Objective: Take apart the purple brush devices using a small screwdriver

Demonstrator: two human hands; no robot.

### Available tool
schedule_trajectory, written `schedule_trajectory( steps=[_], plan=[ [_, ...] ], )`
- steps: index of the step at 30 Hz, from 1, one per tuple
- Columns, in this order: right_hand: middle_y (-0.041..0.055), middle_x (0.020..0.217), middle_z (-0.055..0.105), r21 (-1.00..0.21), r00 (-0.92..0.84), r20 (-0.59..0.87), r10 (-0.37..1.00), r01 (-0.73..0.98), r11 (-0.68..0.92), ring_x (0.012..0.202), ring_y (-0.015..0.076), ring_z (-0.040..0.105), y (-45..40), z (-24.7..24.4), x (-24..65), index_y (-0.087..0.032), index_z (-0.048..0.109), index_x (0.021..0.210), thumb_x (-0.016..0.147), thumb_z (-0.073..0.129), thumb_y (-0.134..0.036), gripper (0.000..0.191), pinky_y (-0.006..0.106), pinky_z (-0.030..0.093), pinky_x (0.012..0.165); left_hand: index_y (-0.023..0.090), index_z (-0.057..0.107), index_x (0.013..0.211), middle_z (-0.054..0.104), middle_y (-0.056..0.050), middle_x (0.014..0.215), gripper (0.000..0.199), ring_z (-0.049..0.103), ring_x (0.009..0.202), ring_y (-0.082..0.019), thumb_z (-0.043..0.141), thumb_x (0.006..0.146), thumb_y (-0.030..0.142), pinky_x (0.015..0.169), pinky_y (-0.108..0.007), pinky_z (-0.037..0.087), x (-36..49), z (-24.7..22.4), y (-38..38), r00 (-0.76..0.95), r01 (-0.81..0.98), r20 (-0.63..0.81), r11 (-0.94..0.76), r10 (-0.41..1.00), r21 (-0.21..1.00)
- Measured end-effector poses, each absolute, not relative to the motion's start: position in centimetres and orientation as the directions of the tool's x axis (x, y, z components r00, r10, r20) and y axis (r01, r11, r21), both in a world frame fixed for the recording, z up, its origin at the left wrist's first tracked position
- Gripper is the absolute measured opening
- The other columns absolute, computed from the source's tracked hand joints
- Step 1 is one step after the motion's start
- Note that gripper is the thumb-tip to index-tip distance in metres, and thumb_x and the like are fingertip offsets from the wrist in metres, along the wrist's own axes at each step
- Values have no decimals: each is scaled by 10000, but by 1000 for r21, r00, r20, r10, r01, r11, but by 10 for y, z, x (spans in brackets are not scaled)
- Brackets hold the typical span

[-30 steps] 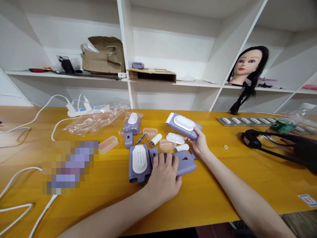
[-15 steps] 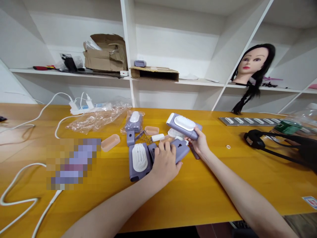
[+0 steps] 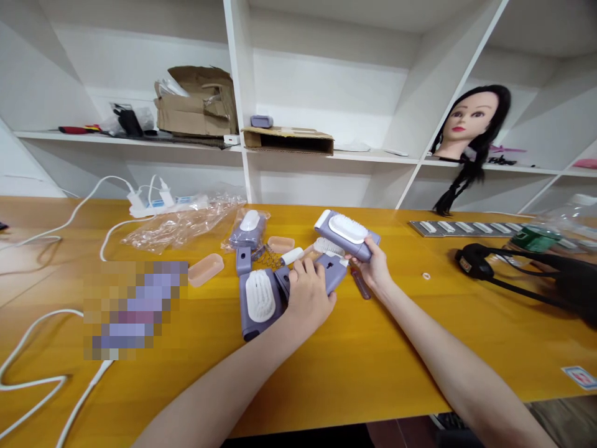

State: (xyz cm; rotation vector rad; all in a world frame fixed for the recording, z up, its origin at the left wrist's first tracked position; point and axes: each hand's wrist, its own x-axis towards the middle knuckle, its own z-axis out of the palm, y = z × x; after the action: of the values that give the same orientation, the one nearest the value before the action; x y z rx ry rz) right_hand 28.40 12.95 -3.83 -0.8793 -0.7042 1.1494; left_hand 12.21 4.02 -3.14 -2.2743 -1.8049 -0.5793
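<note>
My right hand (image 3: 375,270) holds up a purple brush head (image 3: 349,236) with a white oval bristled pad, its fingers and thumb closed round the lower right end. My left hand (image 3: 310,292) lies over a purple plastic housing (image 3: 332,274) with a dark keyhole-shaped slot, fingers bent around it; much of the piece is hidden beneath. Left of that hand lies another purple brush head (image 3: 261,298), pad upward. Between and behind my hands are a loose white bristle pad (image 3: 329,246), a white cylinder (image 3: 292,256), coiled wire (image 3: 267,256) and a small screwdriver (image 3: 360,284).
A bagged purple brush head (image 3: 249,229) and peach trays (image 3: 206,270) lie farther back. Left are clear plastic film (image 3: 186,221), a power strip (image 3: 161,205), cables and a pixelated item (image 3: 140,311). Right are a black strapped device (image 3: 478,264), a bottle (image 3: 536,236) and a metal strip (image 3: 466,229).
The view has shifted slightly. My left hand and the slotted housing have turned a little, uncovering more of the screwdriver. My right hand keeps its hold on the brush head.
</note>
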Motion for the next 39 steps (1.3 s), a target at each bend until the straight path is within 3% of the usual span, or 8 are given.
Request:
schedule_trajectory(
  steps=[10,14,16,18,21,23,31,39],
  plan=[
    [-11,535,644,-909,119,107,987,-391,146,375,129,586,118,-25,283,-173,552,804,759,585,-351,187,198,405,328,86,498,1242,553,-188,1152,673,479,1019,-370,556,737,528,796,-472,407,98,-16,33,176,910,493,-332,852,249],
    [5,495,626,-935,-42,99,994,-346,78,379,144,592,101,-13,270,-158,566,767,767,590,-385,228,207,411,339,183,475,1270,518,-139,1219,521,524,1037,-287,472,814,434,876,-420,407,52,10,33,-86,711,533,-323,842,625],
    [12,480,619,-946,-126,85,988,-320,41,378,152,601,91,-9,260,-147,576,760,775,590,-412,266,204,403,336,213,463,1278,534,-112,1207,536,589,881,-227,499,786,424,822,-388,446,35,18,35,-165,470,370,-257,914,844],
    [25,482,622,-957,-202,64,977,-290,3,384,156,610,80,-7,248,-136,579,776,783,594,-432,297,194,397,340,197,461,1275,609,-95,1075,553,606,719,-190,505,769,416,692,-343,483,26,20,36,-80,198,166,-147,983,969],
    [47,589,672,-967,-314,38,949,-250,-44,445,160,643,66,-5,236,-141,572,889,796,595,-438,312,198,443,403,195,489,1217,635,-37,844,528,556,568,-154,549,728,386,535,-284,466,20,12,36,-8,-1,59,-59,998,998],
    [62,698,699,-968,-410,18,912,-234,-87,543,177,679,60,-2,234,-160,556,1004,819,554,-466,358,220,488,480,208,505,1183,630,-31,862,492,557,608,-155,562,728,385,528,-259,453,17,5,37,-35,-57,72,-73,997,996],
    [50,898,684,-999,-485,22,874,-51,-3,632,170,683,63,9,251,-177,548,1137,727,658,-247,431,287,524,624,243,545,1142,618,-31,1113,378,548,1016,-226,523,782,357,862,-301,406,5,1,39,-65,6,190,-190,980,982],
    [26,798,672,-999,-540,-28,841,33,-12,602,166,668,56,16,245,-151,552,1145,685,674,-183,477,299,540,607,248,458,1260,567,-28,1218,458,491,1126,-237,474,814,350,953,-317,352,7,2,35,-48,56,282,-279,958,959]
  ],
)
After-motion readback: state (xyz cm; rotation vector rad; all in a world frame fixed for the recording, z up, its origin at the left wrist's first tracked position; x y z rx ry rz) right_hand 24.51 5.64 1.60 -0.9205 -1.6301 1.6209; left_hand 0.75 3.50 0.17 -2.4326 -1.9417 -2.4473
